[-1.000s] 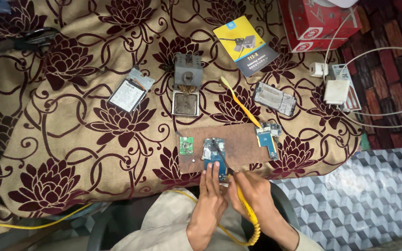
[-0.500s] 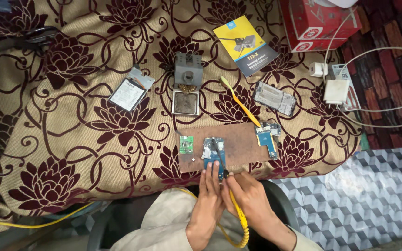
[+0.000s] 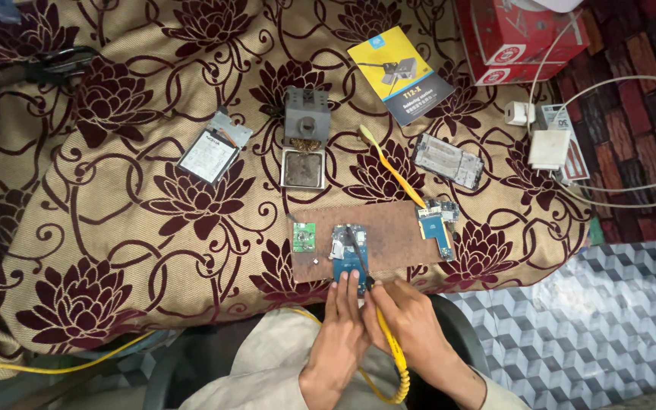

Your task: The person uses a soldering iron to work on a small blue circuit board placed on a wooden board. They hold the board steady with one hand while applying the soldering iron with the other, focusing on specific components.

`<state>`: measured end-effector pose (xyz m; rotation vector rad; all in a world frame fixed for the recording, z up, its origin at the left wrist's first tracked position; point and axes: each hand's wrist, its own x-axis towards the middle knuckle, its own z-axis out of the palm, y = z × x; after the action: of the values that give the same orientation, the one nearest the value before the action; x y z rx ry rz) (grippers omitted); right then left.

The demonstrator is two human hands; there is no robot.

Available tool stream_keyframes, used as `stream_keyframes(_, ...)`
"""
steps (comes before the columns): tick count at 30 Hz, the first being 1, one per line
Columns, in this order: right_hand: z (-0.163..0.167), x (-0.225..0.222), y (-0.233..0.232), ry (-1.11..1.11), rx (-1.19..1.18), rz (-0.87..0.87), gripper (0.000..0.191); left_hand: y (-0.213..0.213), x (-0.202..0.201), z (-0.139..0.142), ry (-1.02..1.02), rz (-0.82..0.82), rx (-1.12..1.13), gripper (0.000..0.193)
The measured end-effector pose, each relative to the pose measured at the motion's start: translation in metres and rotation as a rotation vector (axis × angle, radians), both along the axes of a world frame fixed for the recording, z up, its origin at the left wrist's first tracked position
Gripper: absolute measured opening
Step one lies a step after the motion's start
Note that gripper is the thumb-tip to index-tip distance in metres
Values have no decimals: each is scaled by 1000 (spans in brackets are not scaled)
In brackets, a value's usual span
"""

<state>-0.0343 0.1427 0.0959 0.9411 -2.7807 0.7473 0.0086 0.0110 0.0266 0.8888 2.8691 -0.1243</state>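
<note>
Soldering work on a small blue circuit board, by the look of it, with the tip at the board. Lies near the front edge of a brown work mat, on a desk draped in a flowered cloth.

Left hand: fingers straight and pressed together, fingertips resting on the near end of the blue circuit board, pinning it flat rather than gripping it.

Right hand: closed around a yellow-handled soldering iron, pen-fashion, thin dark tip slanting up onto the board's middle. Cannot tell exactly which point on the board the tip touches; too small.

On the same mat: a small green board just left of the blue one, apart from it; a second blue board at the mat's right end. Beyond the mat: a yellow toothbrush lying slantwise, a grey iron stand with a square tip-cleaning tray in front of it, a flat phone part to the left, a bare phone frame to the right. Farther back, a booklet and a red box; white chargers with cables at the right edge.

Judged from this: calls for a steady tip, firm downward pressure from the left fingertips so the board cannot skate, and those fingertips kept clear of the hot end, which sits near them.
</note>
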Motion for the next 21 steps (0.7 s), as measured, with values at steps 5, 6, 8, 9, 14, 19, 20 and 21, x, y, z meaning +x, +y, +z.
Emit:
stream_keyframes(5,7,-3,0,-28,-26,-10,15,2,1,4,34,15,-4,64)
stream_keyframes(6,9,-4,0,-24,-39,-6,15,1,2,5,60,18,-5,64)
stream_keyframes(8,14,-6,0,-50,-76,-23,14,1,1,5,54,13,-6,65)
stream_keyframes(9,17,-7,0,-62,-94,-35,15,1,1,5,52,8,-6,65)
stream_keyframes(14,29,-11,1,-147,-140,-70,17,2,0,-1,-8,-11,26,53)
stream_keyframes(19,35,-16,-2,-170,-93,-52,17,11,-7,-5,116,38,110,63)
stream_keyframes(20,36,-17,-3,-158,-73,-41,17,12,-9,-4,110,24,103,63)
stream_keyframes(21,36,-19,-4,-146,-53,-29,16,13,-12,-3,104,11,95,64)
